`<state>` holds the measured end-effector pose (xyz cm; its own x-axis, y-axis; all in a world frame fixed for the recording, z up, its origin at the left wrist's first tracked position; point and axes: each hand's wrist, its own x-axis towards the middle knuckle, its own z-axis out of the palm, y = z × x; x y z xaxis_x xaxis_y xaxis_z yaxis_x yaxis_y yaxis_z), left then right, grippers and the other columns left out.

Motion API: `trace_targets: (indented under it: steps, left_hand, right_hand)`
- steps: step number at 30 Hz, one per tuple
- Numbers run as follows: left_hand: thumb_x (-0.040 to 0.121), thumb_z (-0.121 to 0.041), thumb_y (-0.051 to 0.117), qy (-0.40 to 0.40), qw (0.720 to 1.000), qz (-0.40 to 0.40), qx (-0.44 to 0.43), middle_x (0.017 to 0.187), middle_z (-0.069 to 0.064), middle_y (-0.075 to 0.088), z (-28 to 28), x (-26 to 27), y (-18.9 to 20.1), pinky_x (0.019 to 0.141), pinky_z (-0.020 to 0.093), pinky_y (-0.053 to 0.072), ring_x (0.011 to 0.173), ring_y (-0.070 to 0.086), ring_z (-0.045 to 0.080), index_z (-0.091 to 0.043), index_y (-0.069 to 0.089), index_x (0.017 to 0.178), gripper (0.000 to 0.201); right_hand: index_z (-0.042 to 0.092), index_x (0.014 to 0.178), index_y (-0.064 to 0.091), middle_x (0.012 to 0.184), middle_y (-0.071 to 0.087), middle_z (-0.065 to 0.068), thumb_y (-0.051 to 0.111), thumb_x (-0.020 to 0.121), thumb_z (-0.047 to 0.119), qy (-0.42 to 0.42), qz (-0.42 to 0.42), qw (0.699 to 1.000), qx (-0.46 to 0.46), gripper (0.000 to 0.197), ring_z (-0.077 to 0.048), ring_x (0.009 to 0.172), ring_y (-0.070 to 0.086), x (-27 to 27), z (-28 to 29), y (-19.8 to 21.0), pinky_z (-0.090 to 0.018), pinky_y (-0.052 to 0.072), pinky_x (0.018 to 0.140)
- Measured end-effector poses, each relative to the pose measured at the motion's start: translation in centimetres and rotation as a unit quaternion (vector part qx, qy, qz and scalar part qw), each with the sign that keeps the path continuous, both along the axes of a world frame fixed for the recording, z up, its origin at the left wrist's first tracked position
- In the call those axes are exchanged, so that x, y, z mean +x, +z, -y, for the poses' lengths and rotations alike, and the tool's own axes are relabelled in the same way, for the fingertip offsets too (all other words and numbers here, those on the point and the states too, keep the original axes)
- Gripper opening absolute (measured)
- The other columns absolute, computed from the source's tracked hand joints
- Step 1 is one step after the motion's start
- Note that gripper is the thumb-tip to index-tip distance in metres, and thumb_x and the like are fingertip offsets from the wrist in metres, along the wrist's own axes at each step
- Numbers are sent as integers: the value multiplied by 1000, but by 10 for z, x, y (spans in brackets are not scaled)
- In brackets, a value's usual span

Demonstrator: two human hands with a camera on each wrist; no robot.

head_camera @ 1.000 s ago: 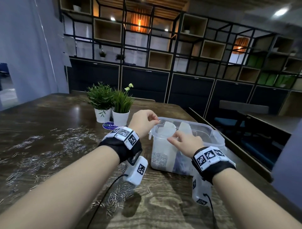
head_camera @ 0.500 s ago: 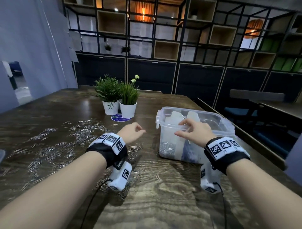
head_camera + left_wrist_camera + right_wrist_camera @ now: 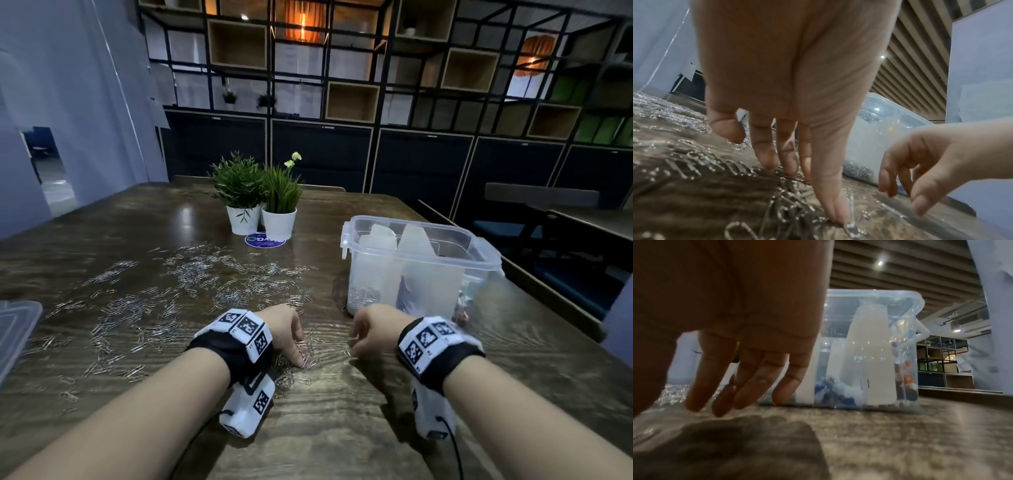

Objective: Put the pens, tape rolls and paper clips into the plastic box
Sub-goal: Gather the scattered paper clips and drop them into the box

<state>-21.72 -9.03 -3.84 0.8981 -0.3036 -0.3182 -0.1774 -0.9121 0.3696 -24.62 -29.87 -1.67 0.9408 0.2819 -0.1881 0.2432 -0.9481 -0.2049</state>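
Observation:
Silver paper clips (image 3: 191,274) lie strewn over the wooden table (image 3: 342,428). The clear plastic box (image 3: 479,260) stands open at the right, with white dividers inside, a heap of clips (image 3: 363,296) in its left compartment and coloured pens (image 3: 907,379) at its right end. My left hand (image 3: 301,349) is down on the table in front of the box, its fingertips (image 3: 838,211) pressing on a small bunch of clips (image 3: 789,209). My right hand (image 3: 356,339) hovers just beside it, fingers (image 3: 694,386) hanging loose and holding nothing. No tape rolls show.
Two potted plants (image 3: 260,195) in white pots stand at the table's middle back, by a blue round sticker (image 3: 265,240). A clear lid (image 3: 13,329) lies at the left edge. A dark chair (image 3: 534,219) and shelving stand beyond the table's right edge.
Both hands have left the box's rim and dropped to the table in front of it. The left hand now touches the clips near the front.

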Motion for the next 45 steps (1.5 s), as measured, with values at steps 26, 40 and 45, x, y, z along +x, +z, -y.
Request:
trace_targets:
  steps: [26, 40, 45]
  left_hand:
    - [86, -23, 69, -18, 991, 109, -82, 79, -11, 65, -4, 9, 11, 62, 16, 46, 68, 58, 1, -16, 66, 86, 8]
    - [89, -37, 60, 27, 924, 323, -202, 85, -13, 65, 40, 45, 82, 86, 40, 49, 88, 59, 11, -32, 59, 79, 11]
    - [92, -38, 53, 31, 928, 323, -182, 103, -10, 66, 84, 81, 85, 94, 45, 44, 104, 57, 18, -37, 69, 90, 16]
  right_hand:
    - [18, 78, 66, 75, 65, 8, 65, 88, 15, 0, 185, 959, 216, 11, 2, 60, 52, 10, -3, 61, -12, 44, 63]
    - [26, 82, 65, 83, 63, 12, 62, 85, 57, -134, 232, 947, 180, 31, -7, 81, 58, 61, 65, 81, -28, 47, 74]
    - [25, 72, 56, 71, 62, 10, 35, 78, 84, -143, 154, 977, 39, 63, -12, 75, 60, 59, 81, 74, -38, 45, 87]
